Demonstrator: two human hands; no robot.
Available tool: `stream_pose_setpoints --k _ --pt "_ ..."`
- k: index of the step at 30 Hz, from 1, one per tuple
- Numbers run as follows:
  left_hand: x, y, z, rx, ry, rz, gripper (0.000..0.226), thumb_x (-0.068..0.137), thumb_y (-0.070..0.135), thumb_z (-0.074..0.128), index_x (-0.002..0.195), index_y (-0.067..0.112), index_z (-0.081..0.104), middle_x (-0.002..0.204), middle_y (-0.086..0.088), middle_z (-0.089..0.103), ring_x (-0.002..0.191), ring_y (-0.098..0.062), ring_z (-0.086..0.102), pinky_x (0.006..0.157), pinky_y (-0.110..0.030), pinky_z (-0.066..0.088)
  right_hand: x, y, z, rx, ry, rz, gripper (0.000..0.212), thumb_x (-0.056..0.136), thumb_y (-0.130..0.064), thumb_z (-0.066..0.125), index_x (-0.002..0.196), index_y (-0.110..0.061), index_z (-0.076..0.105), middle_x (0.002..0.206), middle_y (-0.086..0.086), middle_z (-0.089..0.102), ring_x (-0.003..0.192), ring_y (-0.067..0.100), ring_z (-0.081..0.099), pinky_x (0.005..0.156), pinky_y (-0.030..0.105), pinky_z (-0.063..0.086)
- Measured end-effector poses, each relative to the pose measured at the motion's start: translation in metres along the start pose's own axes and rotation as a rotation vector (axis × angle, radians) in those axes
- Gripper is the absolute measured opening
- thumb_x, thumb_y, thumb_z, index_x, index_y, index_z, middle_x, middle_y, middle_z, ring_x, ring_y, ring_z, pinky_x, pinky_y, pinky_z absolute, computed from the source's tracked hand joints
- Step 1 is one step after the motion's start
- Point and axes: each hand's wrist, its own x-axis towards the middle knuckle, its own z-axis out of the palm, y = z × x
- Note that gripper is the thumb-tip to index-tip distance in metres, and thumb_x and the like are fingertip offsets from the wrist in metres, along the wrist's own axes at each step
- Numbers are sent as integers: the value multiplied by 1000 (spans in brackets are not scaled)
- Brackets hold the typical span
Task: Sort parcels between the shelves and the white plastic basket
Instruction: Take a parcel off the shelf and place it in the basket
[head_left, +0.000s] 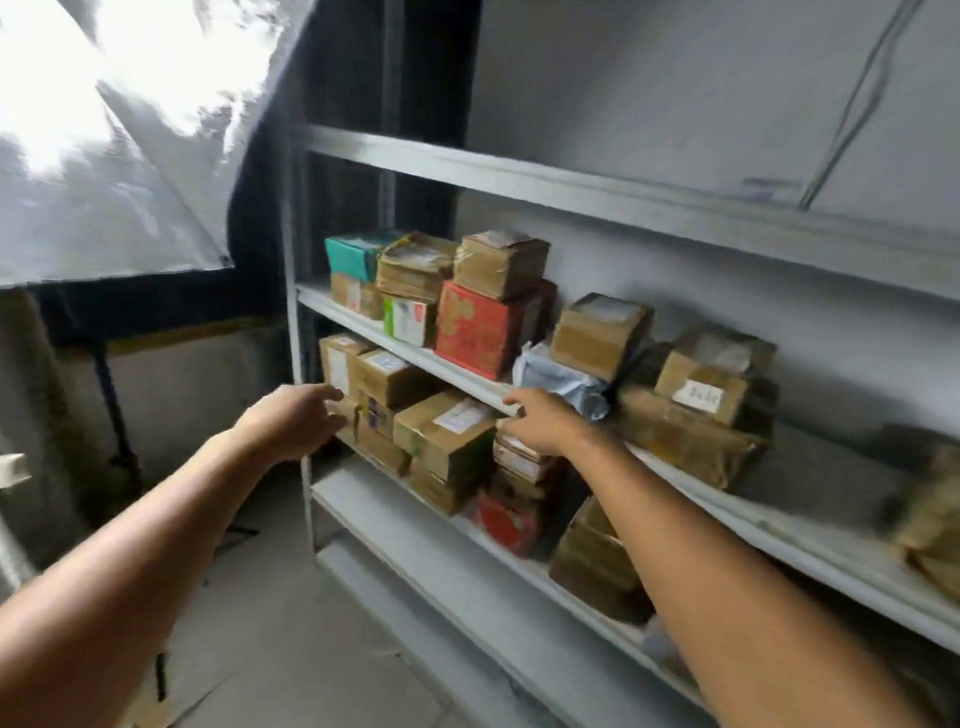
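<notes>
A grey metal shelf unit holds many parcels. Its middle shelf carries brown cardboard boxes, a red box, a teal box and a grey plastic mailer. Stacked brown boxes fill the shelf below, among them a labelled box. My left hand reaches toward the leftmost lower boxes, fingers apart, holding nothing. My right hand hovers at the edge of the middle shelf, over a stack of flat parcels, fingers apart. The white plastic basket is out of view.
A silver photo umbrella on a dark stand fills the upper left. The concrete floor lies in front of the shelves. More brown parcels sit blurred at the far right. The top shelf holds nothing visible.
</notes>
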Motion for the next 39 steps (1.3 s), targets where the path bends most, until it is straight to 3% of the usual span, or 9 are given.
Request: stream_pose_setpoints --k 4,11,14,19,23,26,30,34,39 --pt "18 71 31 -18 -88 179 36 92 37 60 126 26 60 112 -8 69 95 -25 64 82 -34 52 -38 63 -33 36 102 156 39 90 -34 64 124 -15 60 111 5 61 103 23 59 93 38 50" --pt "28 212 69 -110 -185 370 42 94 36 59 133 22 55 123 -8 66 108 -26 63 93 -40 51 -86 158 -90 179 294 271 43 92 -31 64 132 -19 56 123 5 62 106 20 60 90 34 49" --pt "30 264 79 -181 -177 367 45 94 32 59 136 16 53 128 -9 62 115 -27 59 99 -37 46 -96 191 -116 161 387 258 34 93 -31 62 126 -21 60 115 1 66 94 15 61 78 30 48" --pt "39 331 91 -238 -110 387 36 97 32 54 129 15 58 122 -9 65 107 -27 61 88 -36 48 -88 232 -149 161 554 280 35 91 -36 62 122 -22 63 111 -1 69 100 19 64 84 28 48" --pt "60 361 97 -464 -110 331 40 96 36 56 132 17 55 113 -7 67 96 -23 61 83 -34 51 -65 245 -162 238 607 307 44 92 -43 59 129 -19 58 120 4 66 107 23 63 84 27 45" --pt "82 375 103 -614 -75 351 45 92 44 60 129 18 56 88 10 63 77 -8 60 69 -24 49 -44 243 -167 329 604 343 55 93 -47 56 138 -16 50 132 7 60 114 27 60 94 40 51" --pt "106 387 108 -736 -118 390 54 89 54 60 130 20 56 85 15 61 76 -6 60 72 -24 51 -23 235 -162 482 547 436 53 94 -43 55 139 -16 48 131 10 57 117 29 56 92 48 53" --pt "118 394 119 -806 -233 451 43 93 37 62 130 17 57 93 4 70 84 -14 67 72 -30 52 -13 226 -149 769 542 472 38 98 -33 56 132 -17 51 121 7 62 104 22 62 68 32 57" --pt "117 380 124 -1097 -308 432 33 89 21 69 118 16 55 101 -6 71 70 -9 66 58 -21 47 -22 215 -138 778 617 418 40 95 -24 60 134 -23 52 126 0 62 110 21 61 87 43 56"
